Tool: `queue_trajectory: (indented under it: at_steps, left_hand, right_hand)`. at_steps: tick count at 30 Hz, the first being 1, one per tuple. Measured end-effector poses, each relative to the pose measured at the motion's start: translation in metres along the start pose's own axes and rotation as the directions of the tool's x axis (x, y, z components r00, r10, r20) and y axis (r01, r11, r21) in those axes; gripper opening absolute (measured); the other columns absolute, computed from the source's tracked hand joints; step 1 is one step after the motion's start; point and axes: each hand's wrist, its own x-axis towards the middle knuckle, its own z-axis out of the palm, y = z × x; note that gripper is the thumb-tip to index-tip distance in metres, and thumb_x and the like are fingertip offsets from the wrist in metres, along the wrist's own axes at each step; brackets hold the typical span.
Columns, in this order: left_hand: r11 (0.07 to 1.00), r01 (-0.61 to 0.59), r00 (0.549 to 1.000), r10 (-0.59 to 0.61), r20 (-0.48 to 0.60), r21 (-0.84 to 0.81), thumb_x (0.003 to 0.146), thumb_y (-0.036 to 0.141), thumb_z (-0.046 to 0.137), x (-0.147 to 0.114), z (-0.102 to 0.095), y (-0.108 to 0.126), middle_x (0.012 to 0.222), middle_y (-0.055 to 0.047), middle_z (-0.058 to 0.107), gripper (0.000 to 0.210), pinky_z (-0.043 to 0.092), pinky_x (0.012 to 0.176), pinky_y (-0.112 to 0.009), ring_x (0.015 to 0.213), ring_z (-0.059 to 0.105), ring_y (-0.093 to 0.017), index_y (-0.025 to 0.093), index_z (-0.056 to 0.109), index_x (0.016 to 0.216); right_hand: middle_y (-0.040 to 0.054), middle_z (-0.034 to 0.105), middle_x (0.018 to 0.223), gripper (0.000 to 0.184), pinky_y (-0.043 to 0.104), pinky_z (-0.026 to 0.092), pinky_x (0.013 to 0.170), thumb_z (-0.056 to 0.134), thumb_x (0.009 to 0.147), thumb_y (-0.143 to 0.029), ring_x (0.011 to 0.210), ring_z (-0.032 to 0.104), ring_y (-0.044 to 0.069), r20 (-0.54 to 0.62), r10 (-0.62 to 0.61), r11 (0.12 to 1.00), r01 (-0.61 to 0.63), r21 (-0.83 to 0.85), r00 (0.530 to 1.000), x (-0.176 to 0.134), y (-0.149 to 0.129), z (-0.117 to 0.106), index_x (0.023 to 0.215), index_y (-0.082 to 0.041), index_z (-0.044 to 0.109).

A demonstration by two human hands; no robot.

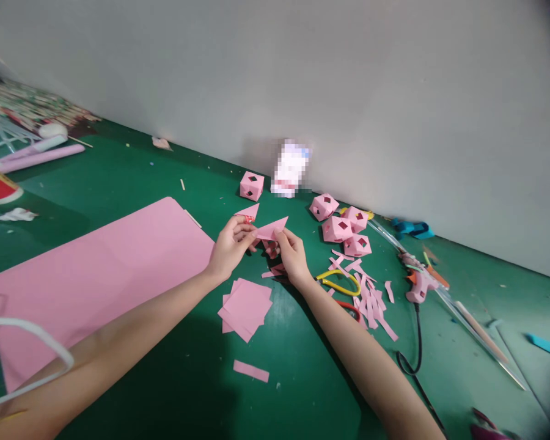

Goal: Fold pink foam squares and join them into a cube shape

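Between both hands is a folded piece of pink paper (273, 230), a triangle with its tip pointing up and right. My left hand (233, 245) pinches its left corner, and my right hand (294, 255) grips the right side with thumb and fingers. Another pink triangle (249, 212) shows just behind the left fingers. Below the hands lies a small stack of pink paper squares (247, 308), with a single pink strip (251, 371) nearer to me. Yellow-handled scissors (341, 282) rest by my right wrist, partly hidden by it.
Several pink paper shapes with cut-out holes (337, 229) cluster behind the right hand; one more (252, 186) stands by a blurred phone (290, 168) against the wall. Paper scraps (371, 299), a pink glue gun (420, 286) with its cord lie right. A large pink sheet (101, 275) covers the left.
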Motion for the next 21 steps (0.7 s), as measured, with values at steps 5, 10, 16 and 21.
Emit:
queue_trajectory:
  at_steps: [5,10,16,21]
  left_hand:
    - [0.999,0.009,0.998,-0.006,0.058,-0.052,0.075,0.027,0.08,0.0001,-0.0017,-0.0023,0.091,-0.003,0.069,0.042,0.056,0.066,-0.024,0.078,0.067,-0.014,0.019,0.054,0.107]
    - [0.998,0.028,0.998,-0.025,0.056,-0.057,0.072,0.026,0.083,0.0013,-0.0029,-0.0059,0.095,-0.004,0.07,0.045,0.054,0.066,-0.025,0.086,0.069,-0.017,0.019,0.055,0.106]
    - [0.999,0.012,0.999,-0.011,0.053,-0.03,0.072,0.026,0.082,0.0013,-0.0031,-0.0072,0.093,-0.003,0.071,0.045,0.054,0.066,-0.025,0.082,0.069,-0.016,0.019,0.056,0.107]
    - [1.0,0.001,0.998,-0.002,0.056,0.023,0.073,0.029,0.081,0.0007,-0.0034,-0.0059,0.094,-0.004,0.072,0.046,0.056,0.076,-0.03,0.084,0.07,-0.017,0.019,0.054,0.11]
  right_hand:
    - [-0.0019,0.059,0.061,0.036,0.024,0.044,0.052,0.058,0.086,-0.055,0.054,0.055,0.012,-0.011,0.063,0.99,-0.061,0.125,0.998,0.0008,-0.002,-0.0009,0.078,-0.02,0.058]
    - [-0.003,0.059,0.058,0.039,0.023,0.043,0.05,0.058,0.085,-0.059,0.051,0.053,0.011,-0.03,0.053,0.993,-0.049,0.11,0.998,0.0031,0.0021,-0.0009,0.078,-0.02,0.055]
    - [-0.003,0.06,0.062,0.035,0.022,0.044,0.05,0.061,0.082,-0.055,0.052,0.053,0.01,-0.013,0.029,0.994,-0.027,0.108,1.0,0.0047,0.0034,-0.0006,0.082,-0.02,0.056]
    - [-0.0032,0.062,0.063,0.035,0.025,0.045,0.052,0.065,0.078,-0.052,0.052,0.052,0.011,-0.028,0.054,0.988,-0.05,0.144,0.998,0.0058,0.0014,-0.0021,0.092,-0.021,0.055]
